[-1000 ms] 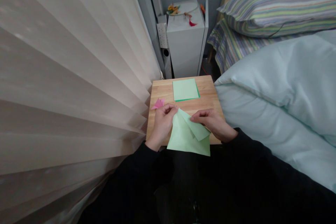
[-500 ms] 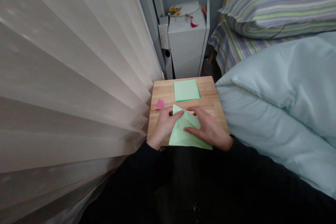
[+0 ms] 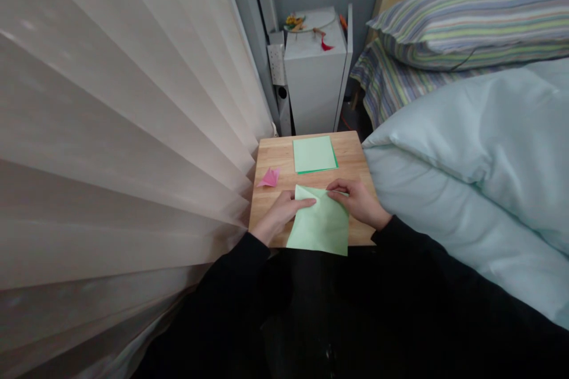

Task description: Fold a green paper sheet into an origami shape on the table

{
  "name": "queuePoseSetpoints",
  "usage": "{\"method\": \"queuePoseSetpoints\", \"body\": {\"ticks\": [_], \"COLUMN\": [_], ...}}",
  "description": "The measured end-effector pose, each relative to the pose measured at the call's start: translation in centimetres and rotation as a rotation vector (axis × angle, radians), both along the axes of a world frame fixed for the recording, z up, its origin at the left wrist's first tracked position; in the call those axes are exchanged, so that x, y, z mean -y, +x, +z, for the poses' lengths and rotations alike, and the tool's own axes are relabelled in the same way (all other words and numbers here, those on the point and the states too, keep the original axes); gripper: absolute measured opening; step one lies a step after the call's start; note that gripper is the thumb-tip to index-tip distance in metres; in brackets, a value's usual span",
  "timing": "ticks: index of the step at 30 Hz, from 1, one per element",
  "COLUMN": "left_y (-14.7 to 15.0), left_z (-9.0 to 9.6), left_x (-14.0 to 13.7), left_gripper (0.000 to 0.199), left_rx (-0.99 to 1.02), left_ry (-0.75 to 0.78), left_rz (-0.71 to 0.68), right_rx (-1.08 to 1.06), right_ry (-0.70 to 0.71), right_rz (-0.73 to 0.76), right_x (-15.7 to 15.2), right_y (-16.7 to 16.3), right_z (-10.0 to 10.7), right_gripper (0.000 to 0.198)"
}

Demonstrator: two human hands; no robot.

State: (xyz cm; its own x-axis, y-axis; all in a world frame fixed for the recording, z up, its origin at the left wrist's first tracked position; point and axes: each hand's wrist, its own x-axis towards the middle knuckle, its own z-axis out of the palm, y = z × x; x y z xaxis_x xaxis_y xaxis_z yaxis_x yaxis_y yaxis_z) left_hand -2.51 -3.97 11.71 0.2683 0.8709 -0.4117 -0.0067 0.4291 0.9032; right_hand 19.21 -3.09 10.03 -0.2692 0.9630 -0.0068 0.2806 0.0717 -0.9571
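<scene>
A light green sheet of paper (image 3: pixel 320 228) is held between my two hands over the near part of a small wooden table (image 3: pixel 279 154), its lower edge reaching past the table's front. My left hand (image 3: pixel 283 211) grips its upper left part, the thumb lying on top and the other fingers mostly hidden beneath. At the upper right edge, my right hand (image 3: pixel 357 200) pinches the sheet between thumb and fingers. Beyond it lies a stack of light green paper (image 3: pixel 315 154) with a darker green edge showing. A pink folded paper piece (image 3: pixel 269 177) sits to the left.
A pleated curtain (image 3: pixel 133 148) hangs close along the left. On the right is a bed with a pale blue quilt (image 3: pixel 466 148) and a striped pillow (image 3: pixel 480 18). Behind the table stands a white cabinet (image 3: pixel 315 83) with small ornaments on top.
My right hand has moved from lying spread over the sheet to pinching its upper right edge. The flap that was raised there now lies opened out, and the sheet looks more square.
</scene>
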Motion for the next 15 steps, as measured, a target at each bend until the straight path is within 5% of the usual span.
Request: {"method": "queuePoseSetpoints", "body": {"ticks": [3,5,8,11,15], "left_y": [0.3,0.4,0.4,0.5,0.6], "left_z": [-1.1,-2.1,-4.0,-5.7,-7.0], "left_x": [0.2,0.1,-0.3,-0.8,-1.1], "left_gripper": [0.029,0.021,0.012,0.013,0.029], "left_rx": [0.034,-0.031,-0.185,-0.431,-0.528], "left_ry": [-0.116,-0.134,-0.043,0.171,0.3], "left_rz": [0.0,0.025,0.18,0.234,0.216], "right_rx": [0.011,0.136,0.492,0.704,0.898], "right_ry": [-0.001,0.037,0.263,0.367,0.259], "right_rz": [0.021,-0.104,-0.242,-0.076,0.089], "right_x": [-0.6,-0.7,0.1,1.7,3.1], "right_y": [0.1,-0.1,-0.9,-2.4,-3.3], "right_z": [-1.6,-2.4,-2.5,-2.4,-3.5], "right_gripper": [0.016,0.013,0.029,0.034,0.049]}}
